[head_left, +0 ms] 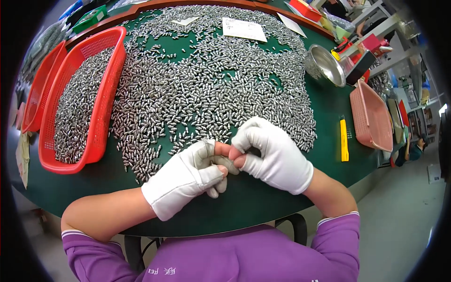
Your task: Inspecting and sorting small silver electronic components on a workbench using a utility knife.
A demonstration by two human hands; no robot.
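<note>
Both hands meet over the near edge of the metal parts, in white gloves that leave some fingertips bare. My left hand is closed, its fingers curled and its index finger reaching to the right. My right hand pinches thumb and index finger together at that left index fingertip. Whatever may lie between the fingers is hidden. Just beyond the hands spreads a wide layer of small silvery metal parts, short and bullet-shaped, lying loose on the dark green table.
A red plastic basket full of the same parts stands at left, another red basket beside it. Paper slips lie on the parts. At right are a steel bowl, a yellow utility knife and a pink basket.
</note>
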